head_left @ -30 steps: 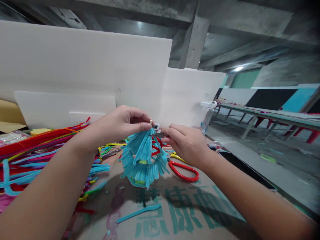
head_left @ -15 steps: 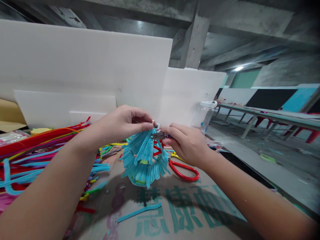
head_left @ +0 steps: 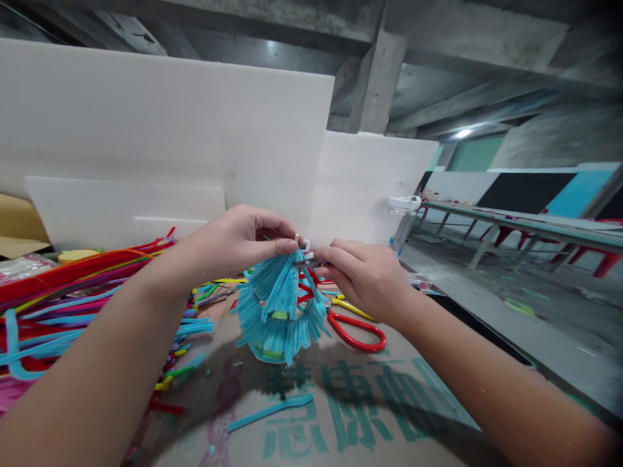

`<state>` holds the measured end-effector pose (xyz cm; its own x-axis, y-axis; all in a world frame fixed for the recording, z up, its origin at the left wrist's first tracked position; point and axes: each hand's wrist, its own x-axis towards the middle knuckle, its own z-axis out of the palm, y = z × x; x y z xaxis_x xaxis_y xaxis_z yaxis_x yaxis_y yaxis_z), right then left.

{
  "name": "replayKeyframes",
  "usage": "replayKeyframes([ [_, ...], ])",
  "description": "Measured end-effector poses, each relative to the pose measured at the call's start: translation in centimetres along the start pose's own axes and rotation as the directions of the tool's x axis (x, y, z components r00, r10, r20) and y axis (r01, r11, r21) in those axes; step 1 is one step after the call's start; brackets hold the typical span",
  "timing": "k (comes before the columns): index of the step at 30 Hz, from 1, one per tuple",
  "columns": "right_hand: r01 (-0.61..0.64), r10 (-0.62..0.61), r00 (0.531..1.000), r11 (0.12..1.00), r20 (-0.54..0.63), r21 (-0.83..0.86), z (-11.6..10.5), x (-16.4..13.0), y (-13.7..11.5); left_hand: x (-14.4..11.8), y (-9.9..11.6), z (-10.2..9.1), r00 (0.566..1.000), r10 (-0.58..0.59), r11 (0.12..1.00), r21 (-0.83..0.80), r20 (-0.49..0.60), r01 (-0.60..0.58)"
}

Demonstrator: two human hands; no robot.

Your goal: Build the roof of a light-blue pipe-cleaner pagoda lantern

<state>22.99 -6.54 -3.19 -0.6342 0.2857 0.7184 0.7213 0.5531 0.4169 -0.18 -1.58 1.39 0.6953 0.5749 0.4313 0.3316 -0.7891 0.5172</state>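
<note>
Above the printed brown cardboard sheet (head_left: 341,415) covering the table, the left hand (head_left: 233,243) pinches the top of the fuzzy light-blue pipe-cleaner lantern (head_left: 280,308) between thumb and forefinger just as before, while the right hand (head_left: 363,279), fingers curled shut on a small grey metal tool (head_left: 311,262), has edged slightly closer. Most of that tool is hidden in the fist, and the white clip (head_left: 305,245) at the lantern's top is hard to make out. Behind the lantern lie red-handled scissors (head_left: 357,334), with a heap of loose multicoloured pipe cleaners (head_left: 73,292) at left.
</note>
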Motion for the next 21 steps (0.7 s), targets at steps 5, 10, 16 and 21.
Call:
replayKeyframes([
  [5, -0.063, 0.067, 0.997, 0.994, -0.044, 0.086, 0.11, -0.23, 0.25, -0.01, -0.36, -0.12, 1.000, -0.016, 0.999, -0.030, 0.009, 0.017],
  [10, 0.007, -0.007, 1.000, 0.999, -0.009, 0.053, 0.26, -0.56, 0.61, 0.08, -0.62, -0.25, 0.999, -0.039, 0.998, -0.054, 0.020, 0.040],
  [16, 0.011, -0.014, 0.998, 0.999, 0.054, 0.052, 0.30, -0.47, 0.23, 0.07, -0.75, -0.20, 1.000, -0.027, 0.998, -0.057, 0.009, 0.027],
  [21, 0.021, -0.023, 0.999, 0.999, 0.041, 0.048, 0.49, -0.37, 0.08, 0.05, -0.57, -0.16, 1.000, -0.018, 0.999, -0.051, 0.015, 0.019],
])
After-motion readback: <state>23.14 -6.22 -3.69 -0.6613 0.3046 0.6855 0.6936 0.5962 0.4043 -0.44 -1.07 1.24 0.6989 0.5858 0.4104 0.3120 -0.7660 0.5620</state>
